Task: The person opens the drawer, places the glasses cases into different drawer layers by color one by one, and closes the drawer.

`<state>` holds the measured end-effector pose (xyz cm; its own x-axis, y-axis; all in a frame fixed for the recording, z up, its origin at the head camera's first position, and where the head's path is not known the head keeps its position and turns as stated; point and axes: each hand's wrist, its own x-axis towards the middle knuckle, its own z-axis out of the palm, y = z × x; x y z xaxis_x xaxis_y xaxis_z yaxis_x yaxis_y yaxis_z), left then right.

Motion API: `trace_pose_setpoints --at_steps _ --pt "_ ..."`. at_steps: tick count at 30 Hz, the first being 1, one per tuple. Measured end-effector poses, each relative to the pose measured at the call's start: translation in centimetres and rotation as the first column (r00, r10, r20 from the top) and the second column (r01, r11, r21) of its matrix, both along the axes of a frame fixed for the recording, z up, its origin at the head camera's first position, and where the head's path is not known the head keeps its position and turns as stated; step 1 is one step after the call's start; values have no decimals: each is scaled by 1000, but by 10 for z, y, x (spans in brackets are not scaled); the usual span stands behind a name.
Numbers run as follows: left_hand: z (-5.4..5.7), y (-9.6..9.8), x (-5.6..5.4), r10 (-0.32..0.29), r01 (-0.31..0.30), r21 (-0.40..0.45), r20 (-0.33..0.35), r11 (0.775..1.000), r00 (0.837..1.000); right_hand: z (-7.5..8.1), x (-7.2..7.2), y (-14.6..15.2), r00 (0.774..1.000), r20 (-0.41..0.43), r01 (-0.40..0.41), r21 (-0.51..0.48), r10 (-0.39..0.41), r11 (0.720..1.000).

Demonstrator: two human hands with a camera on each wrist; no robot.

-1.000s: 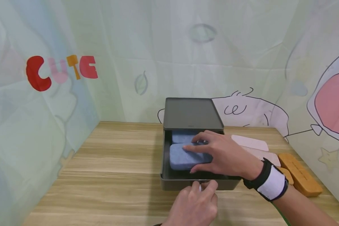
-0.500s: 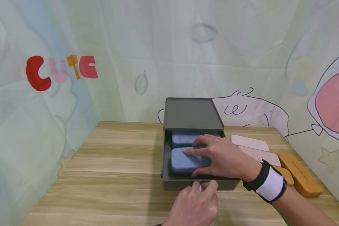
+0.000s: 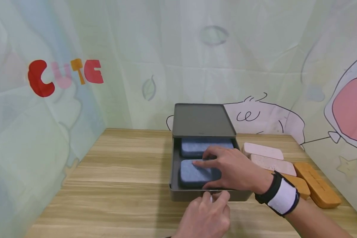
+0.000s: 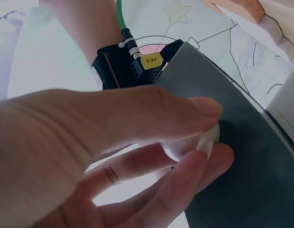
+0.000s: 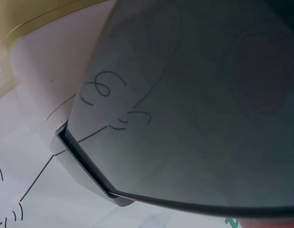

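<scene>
Right grip (image 3: pixel 233 168) on blue block (image 3: pixel 195 172), head-view only

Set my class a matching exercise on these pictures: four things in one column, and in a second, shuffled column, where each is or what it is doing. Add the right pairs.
Things
1. Left hand
2. Right hand
3. Blue blocks
4. Orange blocks

Places and actions
A. Lying in the grey drawer
B. Holding the nearer blue block
C. On the table, to the right of the drawer
D. Pinching the round knob

Right pairs
1-D, 2-B, 3-A, 4-C
</scene>
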<state>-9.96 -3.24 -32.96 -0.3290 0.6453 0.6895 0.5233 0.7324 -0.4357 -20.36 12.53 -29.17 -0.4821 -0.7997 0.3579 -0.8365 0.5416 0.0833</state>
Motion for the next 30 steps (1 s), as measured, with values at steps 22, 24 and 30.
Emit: trace_pose_setpoints --at_steps 22,24,30 --pt "1 -1 0 -11 11 -2 12 1000 1000 3 -6 9 998 51 -22 -100 27 995" --pt "2 -1 0 -12 13 -13 40 1000 999 6 -10 13 999 20 -36 -175 40 984" --pt "-1 0 -1 -7 7 16 -18 1000 1000 14 -23 29 996 -38 53 -398 -74 916"
